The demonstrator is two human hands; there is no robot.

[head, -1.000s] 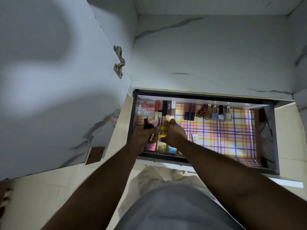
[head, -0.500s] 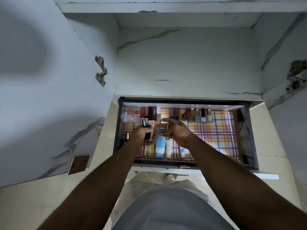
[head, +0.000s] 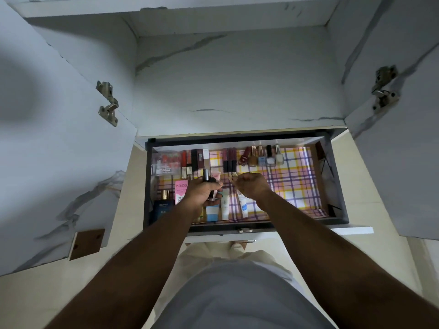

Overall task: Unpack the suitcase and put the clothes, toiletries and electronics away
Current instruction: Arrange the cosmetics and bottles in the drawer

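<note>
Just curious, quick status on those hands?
Left hand grips dark tubes. Right hand pinches a small gold item. Both over open drawer. Nothing in the way.

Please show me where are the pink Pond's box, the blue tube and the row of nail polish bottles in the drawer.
Pink Pond's box (head: 181, 193): head view, on its printed front.
Blue tube (head: 212, 213): head view, on its lower body.
Row of nail polish bottles (head: 262, 157): head view, on the light blue bottle mid-row.
</note>
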